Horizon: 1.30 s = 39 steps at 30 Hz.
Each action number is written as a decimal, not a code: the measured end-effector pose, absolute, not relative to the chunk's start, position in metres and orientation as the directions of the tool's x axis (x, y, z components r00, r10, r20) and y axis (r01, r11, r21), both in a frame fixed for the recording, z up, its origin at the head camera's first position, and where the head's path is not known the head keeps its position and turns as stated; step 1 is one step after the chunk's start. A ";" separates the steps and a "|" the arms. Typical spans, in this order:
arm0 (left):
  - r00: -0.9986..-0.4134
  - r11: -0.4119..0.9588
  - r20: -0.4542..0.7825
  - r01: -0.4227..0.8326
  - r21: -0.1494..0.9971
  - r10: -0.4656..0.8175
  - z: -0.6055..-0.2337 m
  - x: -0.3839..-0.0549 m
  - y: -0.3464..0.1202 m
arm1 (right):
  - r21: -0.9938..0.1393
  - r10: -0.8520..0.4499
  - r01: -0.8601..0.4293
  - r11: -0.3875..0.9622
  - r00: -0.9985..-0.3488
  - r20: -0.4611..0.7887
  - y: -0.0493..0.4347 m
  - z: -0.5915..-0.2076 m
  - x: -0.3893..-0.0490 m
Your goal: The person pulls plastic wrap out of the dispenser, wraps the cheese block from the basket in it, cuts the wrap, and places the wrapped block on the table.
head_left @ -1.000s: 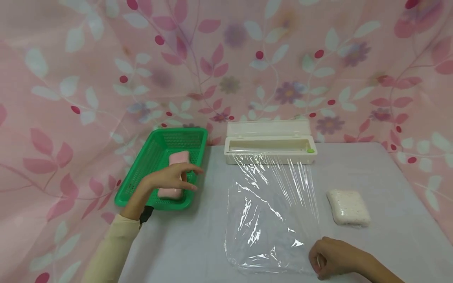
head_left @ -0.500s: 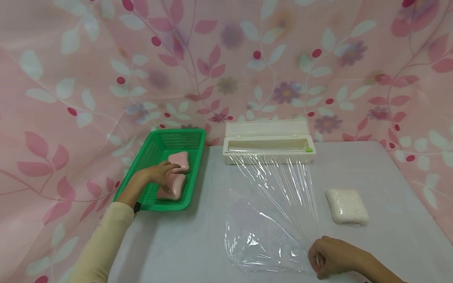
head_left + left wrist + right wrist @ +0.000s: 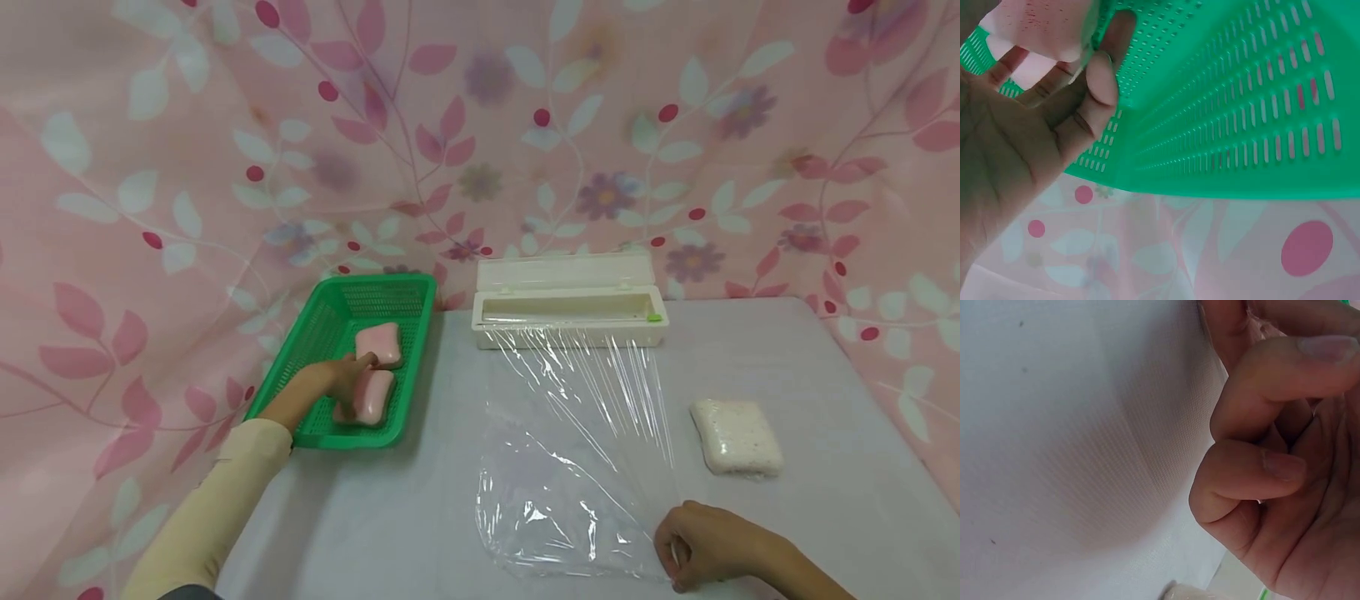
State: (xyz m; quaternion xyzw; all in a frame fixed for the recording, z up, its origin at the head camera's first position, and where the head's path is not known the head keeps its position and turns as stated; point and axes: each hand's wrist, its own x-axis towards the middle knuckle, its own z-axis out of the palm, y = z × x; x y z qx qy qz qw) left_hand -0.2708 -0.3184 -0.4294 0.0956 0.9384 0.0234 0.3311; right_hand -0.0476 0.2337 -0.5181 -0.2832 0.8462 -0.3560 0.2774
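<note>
In the head view my left hand (image 3: 341,383) reaches into a green plastic basket (image 3: 411,392) and grips the nearer of two pink, cushion-shaped blocks (image 3: 375,398). The left wrist view shows bent fingers (image 3: 1102,78) against a pale pink block (image 3: 1044,28); whether it is soap or sponge I cannot tell. The farther pink block (image 3: 380,343) lies just behind. At the front right, my right hand (image 3: 708,543) pinches the near right corner of a clear plastic wrap sheet (image 3: 570,467). This sheet runs out of a white wrap dispenser (image 3: 570,337) with its lid up.
A white block (image 3: 737,437), apparently film-wrapped, lies on the white tabletop (image 3: 787,358) to the right of the sheet. A small green piece (image 3: 655,317) sits at the dispenser's right end. Behind the table hangs a pink floral cloth (image 3: 480,125).
My left hand has swung from over the basket's right side down onto the nearer pink block, its fingers closing around it. The right hand stays at the film corner.
</note>
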 end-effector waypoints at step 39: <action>-0.791 0.755 0.022 0.591 0.285 0.611 -0.367 -0.206 -0.210 | -0.760 -0.655 -0.247 0.601 -0.697 -0.292 0.233 -0.519 -0.046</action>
